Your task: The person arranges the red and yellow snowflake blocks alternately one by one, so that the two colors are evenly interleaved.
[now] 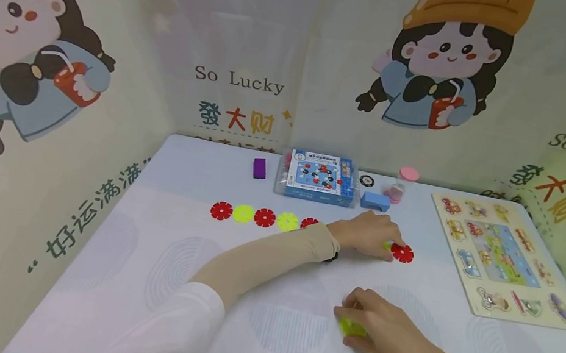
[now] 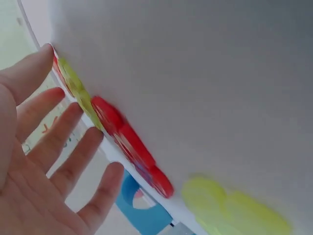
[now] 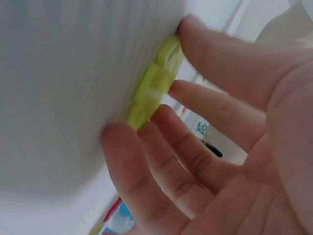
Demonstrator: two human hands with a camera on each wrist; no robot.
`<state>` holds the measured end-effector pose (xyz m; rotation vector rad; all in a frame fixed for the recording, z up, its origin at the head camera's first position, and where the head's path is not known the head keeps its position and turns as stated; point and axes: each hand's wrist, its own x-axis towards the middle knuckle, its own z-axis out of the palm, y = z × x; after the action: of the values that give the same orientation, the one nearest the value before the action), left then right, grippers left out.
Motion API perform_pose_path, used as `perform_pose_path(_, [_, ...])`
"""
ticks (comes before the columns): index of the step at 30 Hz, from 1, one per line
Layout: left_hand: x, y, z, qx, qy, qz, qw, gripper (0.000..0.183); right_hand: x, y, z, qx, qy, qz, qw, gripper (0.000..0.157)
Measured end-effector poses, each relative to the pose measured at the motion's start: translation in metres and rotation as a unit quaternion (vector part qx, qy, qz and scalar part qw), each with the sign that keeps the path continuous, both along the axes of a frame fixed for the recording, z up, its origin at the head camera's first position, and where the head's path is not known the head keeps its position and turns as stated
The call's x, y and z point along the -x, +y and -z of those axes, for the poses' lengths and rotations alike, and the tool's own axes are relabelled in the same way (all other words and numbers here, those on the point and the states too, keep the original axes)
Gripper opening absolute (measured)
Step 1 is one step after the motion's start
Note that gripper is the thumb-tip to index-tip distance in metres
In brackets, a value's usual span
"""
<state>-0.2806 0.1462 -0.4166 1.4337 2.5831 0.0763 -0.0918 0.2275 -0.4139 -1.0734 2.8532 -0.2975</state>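
My left hand reaches across to the right end of a row of flower-shaped plastic discs. Its thumb and forefinger hold the edge of a red disc. A yellow disc lies beside that one, partly covered by my fingers, with another red disc further along. Closer to me, my right hand grips a yellow disc by its rim, low over the table. The row's left part starts with a red disc and a yellow disc; my left forearm hides its middle.
Behind the row stand a boxed molecule set, a purple block, a blue arch block, a black-and-white round piece and a pink-lidded jar. A wooden picture puzzle lies at the right.
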Motion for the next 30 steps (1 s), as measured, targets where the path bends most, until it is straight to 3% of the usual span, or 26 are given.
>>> perform_pose_path(8, [-0.007,0.012,-0.008,0.028,-0.024,-0.036,0.9987,0.049,0.005,0.013,-0.006,0.005,-0.026,0.018,0.999,0.047])
perform_pose_path(13, [-0.007,0.018,-0.008,0.025,-0.009,-0.045,0.9986,0.045,0.006,0.013,-0.008,0.01,-0.045,0.01,0.999,0.044])
perform_pose_path(19, [-0.006,0.02,-0.004,0.01,0.005,-0.052,0.9986,0.042,0.005,0.01,-0.006,0.055,-0.089,-0.009,0.994,0.038])
perform_pose_path(27, [-0.008,0.02,-0.006,0.005,0.003,-0.058,0.9983,0.042,0.009,0.011,-0.003,0.059,-0.054,-0.023,0.997,0.036])
perform_pose_path(30, [-0.008,0.021,-0.005,0.006,-0.001,-0.058,0.9983,0.042,0.019,0.021,-0.006,0.062,-0.039,-0.005,0.997,0.036])
